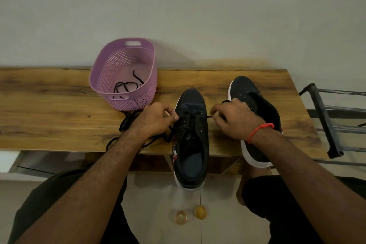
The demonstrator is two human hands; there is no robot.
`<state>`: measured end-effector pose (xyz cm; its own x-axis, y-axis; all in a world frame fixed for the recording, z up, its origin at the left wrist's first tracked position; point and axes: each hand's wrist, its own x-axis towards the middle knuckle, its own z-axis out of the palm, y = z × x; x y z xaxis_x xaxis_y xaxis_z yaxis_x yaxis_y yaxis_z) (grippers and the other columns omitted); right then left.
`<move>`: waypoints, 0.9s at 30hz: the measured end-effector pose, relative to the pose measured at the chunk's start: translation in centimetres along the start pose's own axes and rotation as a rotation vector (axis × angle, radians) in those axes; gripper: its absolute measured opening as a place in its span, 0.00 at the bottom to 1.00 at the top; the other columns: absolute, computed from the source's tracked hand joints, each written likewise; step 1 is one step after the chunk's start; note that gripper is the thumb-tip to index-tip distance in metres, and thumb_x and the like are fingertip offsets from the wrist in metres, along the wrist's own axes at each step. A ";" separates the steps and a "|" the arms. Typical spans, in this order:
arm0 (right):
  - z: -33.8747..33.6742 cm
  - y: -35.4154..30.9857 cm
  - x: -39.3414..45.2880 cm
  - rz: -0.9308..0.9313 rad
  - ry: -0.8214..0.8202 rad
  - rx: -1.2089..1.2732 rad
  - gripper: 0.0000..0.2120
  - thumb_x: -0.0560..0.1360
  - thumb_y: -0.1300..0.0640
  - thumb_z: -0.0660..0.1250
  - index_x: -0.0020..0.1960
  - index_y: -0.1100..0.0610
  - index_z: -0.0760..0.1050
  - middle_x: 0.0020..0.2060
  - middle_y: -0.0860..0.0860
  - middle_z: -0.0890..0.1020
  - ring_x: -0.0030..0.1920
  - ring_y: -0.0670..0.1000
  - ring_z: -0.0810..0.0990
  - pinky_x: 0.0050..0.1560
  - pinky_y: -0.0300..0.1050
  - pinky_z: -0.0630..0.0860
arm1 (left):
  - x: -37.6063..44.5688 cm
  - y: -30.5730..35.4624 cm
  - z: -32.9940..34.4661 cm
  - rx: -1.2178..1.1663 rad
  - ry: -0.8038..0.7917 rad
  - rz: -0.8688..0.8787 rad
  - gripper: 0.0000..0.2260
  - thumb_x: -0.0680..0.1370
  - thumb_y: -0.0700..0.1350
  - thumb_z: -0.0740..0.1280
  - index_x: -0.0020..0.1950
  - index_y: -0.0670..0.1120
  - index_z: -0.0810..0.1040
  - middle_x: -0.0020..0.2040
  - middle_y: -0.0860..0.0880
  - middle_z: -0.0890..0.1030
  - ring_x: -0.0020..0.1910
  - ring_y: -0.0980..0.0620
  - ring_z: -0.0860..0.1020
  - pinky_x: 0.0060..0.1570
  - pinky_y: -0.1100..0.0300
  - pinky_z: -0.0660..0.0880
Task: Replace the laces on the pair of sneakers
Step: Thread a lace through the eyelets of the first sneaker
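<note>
Two dark sneakers with white soles stand on the wooden table (59,109). The nearer sneaker (191,144) points away from me, its heel hanging over the front edge, with a black lace (193,114) threaded through its lowest eyelets. My left hand (154,119) pinches the lace's left end beside the shoe. My right hand (235,119) pinches the right end, with a red thread around its wrist. The second sneaker (249,93) sits behind my right hand, with no lace in its visible eyelets. Loose black lace (126,123) lies under my left wrist.
A purple perforated basket (105,77) stands at the back left of the shoes with a black lace (126,87) inside. A dark metal rack (326,121) stands off the table's right end. Two small round objects (190,215) lie on the floor between my knees.
</note>
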<state>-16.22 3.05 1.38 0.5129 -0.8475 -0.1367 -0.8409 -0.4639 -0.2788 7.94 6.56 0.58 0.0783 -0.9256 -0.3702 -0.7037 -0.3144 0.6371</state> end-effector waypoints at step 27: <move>0.3 0.3 0.8 -0.008 0.198 0.285 0.09 0.81 0.51 0.65 0.54 0.53 0.81 0.39 0.44 0.81 0.43 0.44 0.80 0.45 0.39 0.78 | -3.4 1.9 -7.4 -1.110 -0.184 0.307 0.17 0.84 0.47 0.62 0.73 0.55 0.71 0.69 0.50 0.79 0.43 0.53 0.85 0.20 0.67 0.69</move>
<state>-16.03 2.34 0.94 0.4527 -0.8905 0.0460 -0.7406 -0.4042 -0.5368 11.62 7.55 8.04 -0.1553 -0.9790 -0.1318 0.3362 -0.1778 0.9249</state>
